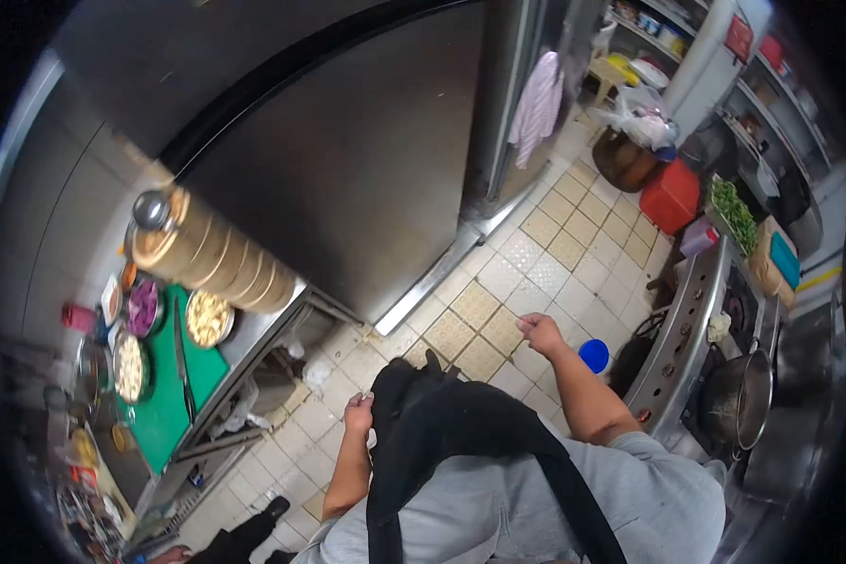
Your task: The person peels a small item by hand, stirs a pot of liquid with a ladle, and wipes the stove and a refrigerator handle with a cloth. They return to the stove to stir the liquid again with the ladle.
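Observation:
My left hand [358, 414] is beside the dark apron [418, 414] at my waist, its fingers curled together; whatever they may hold is too small to make out. My right hand [539, 333] is held out over the tiled floor [536, 273], fingers bent and close together, with no object that I can make out. Left of me, a green cutting board [202, 367] bears a long knife [180, 362] and bowls of chopped food. One bowl holds purple pieces [143, 308], another pale yellow pieces [208, 318].
Stacked steamer baskets [221, 258] stand behind the board. A steel stove [677, 329] with a pot [731, 399] is at right. A blue round object [593, 355], red container [670, 195] and large brown pot [625, 162] are beyond. Another person's dark-clothed leg [244, 536] shows bottom left.

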A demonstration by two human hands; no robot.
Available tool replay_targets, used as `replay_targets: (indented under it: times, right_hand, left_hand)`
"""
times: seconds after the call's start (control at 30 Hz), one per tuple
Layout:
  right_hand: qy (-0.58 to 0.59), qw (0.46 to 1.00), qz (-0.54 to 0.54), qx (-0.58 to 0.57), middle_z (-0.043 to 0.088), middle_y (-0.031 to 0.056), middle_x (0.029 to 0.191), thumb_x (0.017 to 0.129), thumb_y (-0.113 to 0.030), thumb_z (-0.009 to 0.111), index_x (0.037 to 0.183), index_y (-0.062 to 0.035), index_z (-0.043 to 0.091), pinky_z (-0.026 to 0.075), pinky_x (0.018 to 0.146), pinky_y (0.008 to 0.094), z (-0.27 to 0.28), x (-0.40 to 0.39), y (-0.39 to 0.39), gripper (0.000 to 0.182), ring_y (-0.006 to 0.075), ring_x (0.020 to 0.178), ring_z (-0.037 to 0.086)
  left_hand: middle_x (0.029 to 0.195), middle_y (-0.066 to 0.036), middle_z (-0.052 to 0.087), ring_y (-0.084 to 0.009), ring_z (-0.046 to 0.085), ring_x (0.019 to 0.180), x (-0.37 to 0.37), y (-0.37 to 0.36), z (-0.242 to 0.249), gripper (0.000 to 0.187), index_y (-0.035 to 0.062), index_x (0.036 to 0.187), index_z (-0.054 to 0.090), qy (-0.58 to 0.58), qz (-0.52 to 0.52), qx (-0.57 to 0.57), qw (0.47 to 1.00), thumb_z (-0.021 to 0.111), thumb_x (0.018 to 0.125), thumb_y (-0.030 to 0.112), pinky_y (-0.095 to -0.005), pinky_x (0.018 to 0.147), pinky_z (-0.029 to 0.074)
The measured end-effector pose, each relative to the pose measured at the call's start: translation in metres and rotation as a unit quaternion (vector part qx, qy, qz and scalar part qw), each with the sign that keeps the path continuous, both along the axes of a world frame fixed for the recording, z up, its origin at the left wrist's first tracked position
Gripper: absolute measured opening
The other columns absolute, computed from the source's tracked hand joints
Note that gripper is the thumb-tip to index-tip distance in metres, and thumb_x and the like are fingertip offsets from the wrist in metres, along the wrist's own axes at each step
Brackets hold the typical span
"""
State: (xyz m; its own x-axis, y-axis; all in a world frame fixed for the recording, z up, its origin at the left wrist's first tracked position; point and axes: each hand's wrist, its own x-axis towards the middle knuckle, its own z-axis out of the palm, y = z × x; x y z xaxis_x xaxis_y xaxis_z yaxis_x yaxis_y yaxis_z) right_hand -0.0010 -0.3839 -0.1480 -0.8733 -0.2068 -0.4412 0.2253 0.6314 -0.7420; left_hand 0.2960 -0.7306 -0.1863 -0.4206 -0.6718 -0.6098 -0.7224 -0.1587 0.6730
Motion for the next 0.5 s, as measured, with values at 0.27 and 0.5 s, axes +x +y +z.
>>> replay_targets:
  times: [0.27, 0.5]
  right_hand:
    - [-0.074, 0.997, 0.029, -0.006, 0.068, 0.0156, 0.091, 0.087, -0.032, 0.063, 0.105, -0.0004, 0.064, 0.05, 0.074, 0.0358, -0.009, -0.053, 0.017, 0.036, 0.0247, 0.084, 0.064]
    - [-0.144, 0.947, -0.137, 0.254, 0.067, 0.0149, 0.091, 0.085, -0.032, 0.057, 0.09, -0.0089, 0.069, 0.051, 0.073, 0.0406, -0.069, -0.017, 0.208, 0.026, 0.0328, 0.08, 0.065]
  left_hand:
    - [0.103, -0.016, 0.065, -0.0218, 0.061, 0.096, -0.207, 0.001, 0.01, 0.052, -0.0049, 0.118, 0.056, 0.066, -0.204, -0.022, 0.976, 0.066, 0.084, 0.033, -0.0303, 0.086, 0.046]
    - [0.118, -0.019, 0.059, -0.0272, 0.058, 0.107, -0.498, 0.055, 0.077, 0.053, 0.0001, 0.126, 0.05, 0.249, -0.406, -0.065, 0.877, 0.064, 0.085, 0.031, -0.035, 0.093, 0.044]
